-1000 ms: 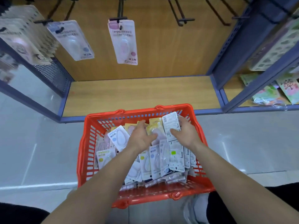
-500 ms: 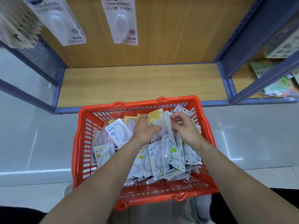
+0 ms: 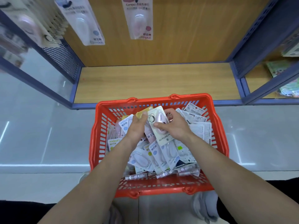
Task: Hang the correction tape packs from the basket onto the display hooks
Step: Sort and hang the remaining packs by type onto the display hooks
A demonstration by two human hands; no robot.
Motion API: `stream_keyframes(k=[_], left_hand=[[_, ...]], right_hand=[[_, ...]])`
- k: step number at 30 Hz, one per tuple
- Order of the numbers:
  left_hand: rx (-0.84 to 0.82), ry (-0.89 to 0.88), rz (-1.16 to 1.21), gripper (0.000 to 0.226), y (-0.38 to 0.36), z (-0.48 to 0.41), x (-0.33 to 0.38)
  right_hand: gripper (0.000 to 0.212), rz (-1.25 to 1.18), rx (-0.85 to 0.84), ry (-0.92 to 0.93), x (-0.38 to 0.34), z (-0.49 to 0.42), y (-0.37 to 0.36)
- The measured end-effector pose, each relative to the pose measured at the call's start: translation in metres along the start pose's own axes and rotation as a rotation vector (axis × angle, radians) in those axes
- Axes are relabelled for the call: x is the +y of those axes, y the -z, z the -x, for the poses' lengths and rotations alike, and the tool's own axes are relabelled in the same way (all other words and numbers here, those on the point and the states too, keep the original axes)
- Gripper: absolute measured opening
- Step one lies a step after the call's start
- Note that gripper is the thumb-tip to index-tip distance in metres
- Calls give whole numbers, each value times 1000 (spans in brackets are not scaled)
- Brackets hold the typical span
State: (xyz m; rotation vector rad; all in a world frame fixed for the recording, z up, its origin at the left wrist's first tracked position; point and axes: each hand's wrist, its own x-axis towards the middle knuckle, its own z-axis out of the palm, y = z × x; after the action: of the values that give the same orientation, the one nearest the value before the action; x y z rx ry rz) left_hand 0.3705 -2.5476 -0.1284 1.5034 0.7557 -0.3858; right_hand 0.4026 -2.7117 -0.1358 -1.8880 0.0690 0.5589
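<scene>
While you look down, a thick bunch of hanging packs [image 3: 29, 25] shows at the upper left of the frame, and it is blurry. Just to its right hangs a blue-dot pack [image 3: 85, 25]. Further right, near the top middle, hangs a pink-dot pack [image 3: 139, 21]. Their tops are cut off by the edge of the frame. Below them lies the wooden shelf [image 3: 153, 81].

Low in the middle of the frame sits the red basket [image 3: 95, 135], on the pale floor [image 3: 32, 126]. It is full of loose packs [image 3: 161, 156] that lie on top of each other.

Your left hand [image 3: 137, 128] is inside the basket, at the left side of the pile. Its thumb tip lies on a yellow pack [image 3: 142, 113]. Its fingers are hidden under the back of the hand, so you cannot tell if they hold anything.

Just beside it, your right hand [image 3: 174, 128] holds a white pack [image 3: 157, 125] with a pink tape in it. The thumb presses on the front, and the fingers curl round the right edge. This pack is tilted, above the pile, and it touches your left hand.

At the far right of the frame, colourful sheets [image 3: 281, 68] lie on another shelf.
</scene>
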Motion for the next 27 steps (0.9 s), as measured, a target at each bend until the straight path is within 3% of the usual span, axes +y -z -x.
stream_keyframes(k=[1, 4, 6, 8, 10, 13, 19, 22, 24, 27], left_hand=[[-9, -1, -14, 78, 3, 2, 0], [-39, -85, -20, 35, 16, 0, -3], [0, -60, 10, 51, 24, -1, -5], [5, -28, 42, 71, 29, -4, -7], [-5, -27, 81, 65, 33, 0, -5], [0, -34, 139, 47, 41, 6, -3], [50, -64, 149, 47, 62, 23, 9], [48, -54, 164, 50, 66, 31, 4], [44, -61, 159, 53, 67, 33, 0], [2, -122, 41, 49, 66, 37, 0]], right_hand=[[44, -10, -7, 20, -2, -1, -4], [38, -77, -84, 60, -7, -2, -11], [42, -67, -139, 66, -7, -1, -13], [61, 10, -164, 29, -2, -2, -12], [72, 19, -203, -30, -3, -2, -10], [54, -40, -288, -59, -12, -1, -10], [38, -85, -391, -98, -37, 2, -11], [57, -71, -456, -136, -38, 7, -10], [71, -39, -401, -125, -36, 8, -8], [71, -59, -282, -97, -35, 12, -3]])
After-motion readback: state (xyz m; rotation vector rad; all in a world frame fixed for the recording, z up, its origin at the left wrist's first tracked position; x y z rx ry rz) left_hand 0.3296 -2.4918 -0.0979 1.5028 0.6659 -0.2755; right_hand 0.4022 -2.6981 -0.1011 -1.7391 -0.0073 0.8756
